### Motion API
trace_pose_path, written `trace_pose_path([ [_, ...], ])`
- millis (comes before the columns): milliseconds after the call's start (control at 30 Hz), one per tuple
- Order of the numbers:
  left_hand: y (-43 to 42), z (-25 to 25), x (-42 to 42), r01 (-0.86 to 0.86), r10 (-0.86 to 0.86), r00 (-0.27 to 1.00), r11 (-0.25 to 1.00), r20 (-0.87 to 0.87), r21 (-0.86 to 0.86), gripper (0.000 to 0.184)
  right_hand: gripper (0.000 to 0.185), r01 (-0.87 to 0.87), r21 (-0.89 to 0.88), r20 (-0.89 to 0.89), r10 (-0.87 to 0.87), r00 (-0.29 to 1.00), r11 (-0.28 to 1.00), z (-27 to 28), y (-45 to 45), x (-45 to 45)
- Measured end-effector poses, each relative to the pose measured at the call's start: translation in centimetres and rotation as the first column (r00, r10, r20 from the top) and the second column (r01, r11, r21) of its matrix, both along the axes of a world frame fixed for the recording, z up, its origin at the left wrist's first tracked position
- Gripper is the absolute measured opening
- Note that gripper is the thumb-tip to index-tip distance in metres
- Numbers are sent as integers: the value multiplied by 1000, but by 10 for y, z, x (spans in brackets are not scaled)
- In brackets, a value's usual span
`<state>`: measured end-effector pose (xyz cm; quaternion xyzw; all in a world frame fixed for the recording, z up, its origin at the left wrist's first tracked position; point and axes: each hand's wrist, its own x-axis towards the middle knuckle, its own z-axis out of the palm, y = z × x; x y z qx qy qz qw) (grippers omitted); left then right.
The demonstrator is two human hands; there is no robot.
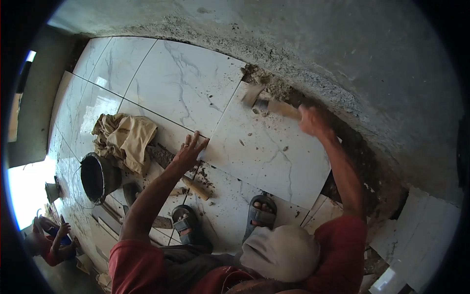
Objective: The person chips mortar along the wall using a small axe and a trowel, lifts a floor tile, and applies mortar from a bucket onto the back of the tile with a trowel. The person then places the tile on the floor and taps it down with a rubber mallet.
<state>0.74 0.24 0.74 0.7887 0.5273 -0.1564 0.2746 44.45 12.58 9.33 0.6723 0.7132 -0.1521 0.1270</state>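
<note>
Blurred wooden-handled hammer (277, 107) over one end of a grey-veined, dirt-flecked white tile (267, 157)

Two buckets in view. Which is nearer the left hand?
The dark bucket beside the crumpled cloth; it is closer to the left hand, while the other bucket sits farther off, near the bright opening.

Over my link I count one large black bucket (100, 179) and place the rest by it. Beyond it to the left, I get one smaller bucket (52, 191) and, lower down, one co-worker (53, 241). Just beside it on the right I have one crumpled cloth (129, 137). Farther right of it I tally two sandals (185, 224), at least one wooden handle (197, 188), one hammer (269, 105), the wearer's left hand (188, 153) and right hand (314, 121). Floor tiles (264, 157) around it number several; partly covered, they defeat my exact count.
</note>
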Motion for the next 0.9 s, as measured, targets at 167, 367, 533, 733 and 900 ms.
trace_pose_path([
  [167, 1, 2, 0, -6, 5, 999, 1000, 35, 16, 102, 27, -332, 173, -285, 369, 885, 928, -19, -16, 38],
  [367, 0, 1, 0, -11, 10, 999, 1000, 37, 14, 101, 27, 66, -7, -128, -66, 990, 998, -7, -21, 58],
  [533, 2, 4, 0, 2, -3, 999, 1000, 32, 5, 99, 29, -384, 249, -313, 449, 837, 889, -17, -26, 85],
  [733, -7, 4, 0, 10, -11, 1000, 1000, -20, -5, 97, 26, 4, -78, 43, -1, 999, 997, 26, -36, 70],
  [900, 1, 4, 1, 30, -31, 999, 1000, -32, -6, 97, 26, -394, 125, -289, 414, 863, 910, -23, -41, 93],
])
